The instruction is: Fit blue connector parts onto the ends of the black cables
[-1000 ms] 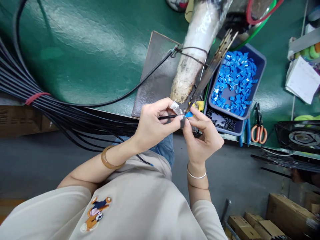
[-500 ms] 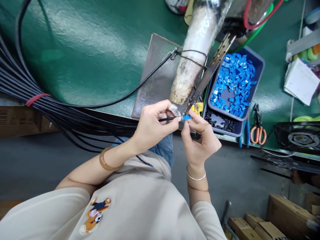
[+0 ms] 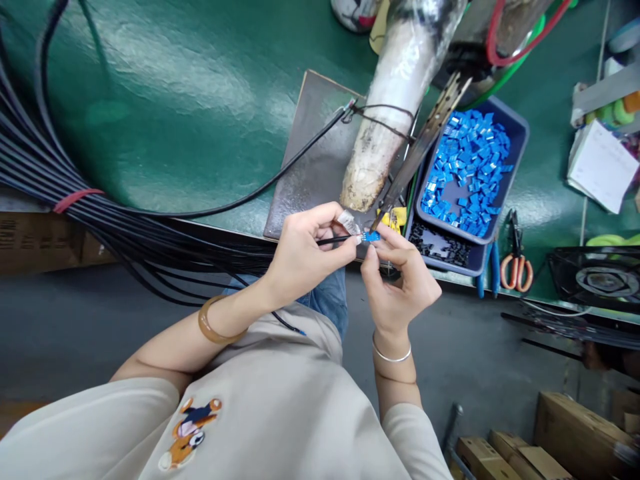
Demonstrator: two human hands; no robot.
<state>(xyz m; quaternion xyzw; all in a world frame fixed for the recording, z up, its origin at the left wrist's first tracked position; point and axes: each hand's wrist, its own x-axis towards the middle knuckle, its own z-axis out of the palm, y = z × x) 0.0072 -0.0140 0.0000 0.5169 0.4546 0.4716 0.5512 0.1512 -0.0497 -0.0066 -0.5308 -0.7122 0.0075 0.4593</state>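
Observation:
My left hand pinches the end of a black cable, close to its stripped tip. A small blue connector sits at the cable's end, with thin wires between them. My right hand has thumb and fingers closed around the connector's right side. Right above the connector is the tip of a long metal tool, tied by wire to a wrapped white tube. Whether the tool's tip touches the connector is hard to tell.
Blue connectors fill a grey bin, above a tray of small black parts. Orange-handled scissors and blue-handled pliers lie right. A black cable bundle spans the left; a metal plate lies under the tube.
Both hands keep nearly the same pose, with my right hand shifted very slightly to the left. Everything else looks the same apart from a slight shift of the view.

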